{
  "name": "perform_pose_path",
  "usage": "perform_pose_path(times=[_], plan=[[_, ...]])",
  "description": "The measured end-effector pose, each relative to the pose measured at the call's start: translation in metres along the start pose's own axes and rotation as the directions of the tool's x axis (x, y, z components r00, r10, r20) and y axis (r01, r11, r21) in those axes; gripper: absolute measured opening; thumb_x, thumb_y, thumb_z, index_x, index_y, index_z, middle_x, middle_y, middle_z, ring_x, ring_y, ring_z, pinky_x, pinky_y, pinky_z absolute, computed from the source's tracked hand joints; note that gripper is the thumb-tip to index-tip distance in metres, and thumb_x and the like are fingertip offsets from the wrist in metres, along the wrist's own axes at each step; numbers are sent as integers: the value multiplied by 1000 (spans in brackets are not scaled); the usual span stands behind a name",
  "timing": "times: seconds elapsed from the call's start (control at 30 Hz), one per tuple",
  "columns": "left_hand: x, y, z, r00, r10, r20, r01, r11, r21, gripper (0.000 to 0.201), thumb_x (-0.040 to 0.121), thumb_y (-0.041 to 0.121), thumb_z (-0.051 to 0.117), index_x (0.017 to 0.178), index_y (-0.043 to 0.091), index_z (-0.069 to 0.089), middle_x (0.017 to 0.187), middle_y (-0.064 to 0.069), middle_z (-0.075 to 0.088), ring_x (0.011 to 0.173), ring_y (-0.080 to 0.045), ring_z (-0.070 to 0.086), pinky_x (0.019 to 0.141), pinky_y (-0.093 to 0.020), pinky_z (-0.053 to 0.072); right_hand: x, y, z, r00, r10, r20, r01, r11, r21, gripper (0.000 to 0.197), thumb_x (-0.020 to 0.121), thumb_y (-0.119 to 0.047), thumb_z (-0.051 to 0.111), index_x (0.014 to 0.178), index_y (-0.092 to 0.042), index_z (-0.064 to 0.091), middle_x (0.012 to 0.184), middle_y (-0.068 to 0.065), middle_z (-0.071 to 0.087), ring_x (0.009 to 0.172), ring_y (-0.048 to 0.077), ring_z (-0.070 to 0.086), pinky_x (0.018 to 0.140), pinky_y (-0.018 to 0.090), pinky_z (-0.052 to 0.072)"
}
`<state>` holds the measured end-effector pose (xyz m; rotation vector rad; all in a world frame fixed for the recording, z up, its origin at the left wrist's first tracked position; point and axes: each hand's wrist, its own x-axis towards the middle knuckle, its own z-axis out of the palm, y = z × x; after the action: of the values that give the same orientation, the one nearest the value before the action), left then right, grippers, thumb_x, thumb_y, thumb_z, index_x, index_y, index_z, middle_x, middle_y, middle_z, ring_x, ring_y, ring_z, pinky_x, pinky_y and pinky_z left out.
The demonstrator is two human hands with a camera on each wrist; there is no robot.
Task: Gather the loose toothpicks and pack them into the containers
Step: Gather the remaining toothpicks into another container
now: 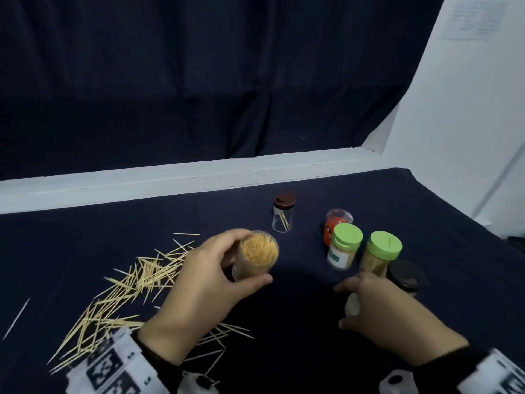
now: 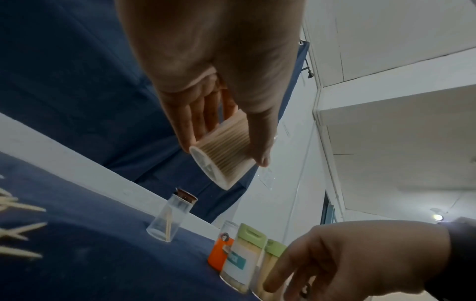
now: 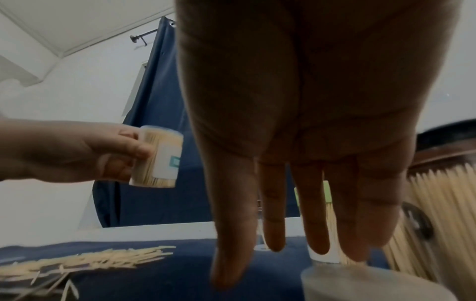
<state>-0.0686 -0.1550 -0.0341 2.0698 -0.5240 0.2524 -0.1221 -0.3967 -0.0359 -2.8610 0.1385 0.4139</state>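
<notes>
My left hand [image 1: 247,260] grips a clear, lidless container [image 1: 260,248] packed full of toothpicks and holds it above the table. In the left wrist view the container [image 2: 226,158] sits tilted between thumb and fingers. Loose toothpicks [image 1: 127,294] lie scattered on the dark cloth to the left. My right hand [image 1: 366,302] hovers with straight fingers [image 3: 319,213] just over a white lid [image 1: 352,307] lying on the cloth. The same lid [image 3: 360,283] shows below the fingertips in the right wrist view. I cannot tell whether the fingers touch it.
A clear jar with a brown lid [image 1: 284,214] stands at the back with a few toothpicks inside. An orange container [image 1: 335,227], two green-lidded containers [image 1: 345,245] [image 1: 382,251] and a dark-lidded jar [image 1: 406,277] cluster at the right. A white ledge [image 1: 199,177] borders the far edge.
</notes>
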Motion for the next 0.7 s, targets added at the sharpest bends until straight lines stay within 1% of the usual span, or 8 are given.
perform_pose_path(times=[0.1,0.2,0.27,0.37,0.5,0.6,0.67,0.7], plan=[[0,-3,10,999,-3,41,3,1000,-5,59,56,30,89,109,32,63,105,15,65,96,4,61,83,-10,47,3,1,8,999,-14,36,18,996,-89,68,80,-29,71,140,-37,39,136,-6,41,123,17,45,98,28,43],[0,-7,12,999,-10,39,10,1000,6,59,57,31,88,110,31,62,106,16,63,97,5,59,84,-11,47,6,1,14,998,-62,20,65,968,-241,57,90,-14,54,142,-32,36,135,-2,41,121,20,44,100,26,39],[0,-10,13,999,-28,27,28,1000,-1,57,58,31,88,109,32,62,105,16,62,97,5,57,82,-11,47,7,1,15,997,-73,2,71,949,-306,52,92,-5,43,140,-26,38,134,0,39,120,21,43,101,25,37],[0,-17,15,998,-62,14,62,998,-9,57,58,32,88,107,37,59,105,13,62,95,1,58,79,-17,51,6,-3,12,997,-77,3,72,915,-397,44,93,-3,40,134,-17,45,131,4,40,120,23,41,101,26,35],[0,-19,15,997,-80,-7,80,997,-19,55,56,29,89,100,44,58,100,11,63,92,0,59,75,-14,50,11,-6,15,997,-76,34,83,875,-477,38,93,-2,35,122,-17,53,122,5,52,110,24,48,97,30,37],[1,-20,14,994,-110,7,110,992,-58,56,56,26,89,103,37,61,96,11,65,90,-2,61,74,-16,52,13,-8,15,998,-50,-31,38,950,-309,30,93,-9,40,117,-19,54,118,2,51,110,23,46,91,27,38],[0,-20,13,993,-118,3,117,990,-77,54,55,23,90,99,34,60,90,11,65,85,-1,62,70,-13,50,13,-12,10,994,-69,-90,58,992,-116,26,92,-21,49,118,-21,51,117,1,47,110,21,48,88,26,43],[0,-20,13,993,-117,2,117,990,-79,53,55,22,90,97,34,59,89,11,65,84,-1,62,69,-12,49,13,-15,7,987,-84,-134,86,996,8,30,89,-23,55,119,-23,50,116,-1,45,105,17,50,85,22,43]])
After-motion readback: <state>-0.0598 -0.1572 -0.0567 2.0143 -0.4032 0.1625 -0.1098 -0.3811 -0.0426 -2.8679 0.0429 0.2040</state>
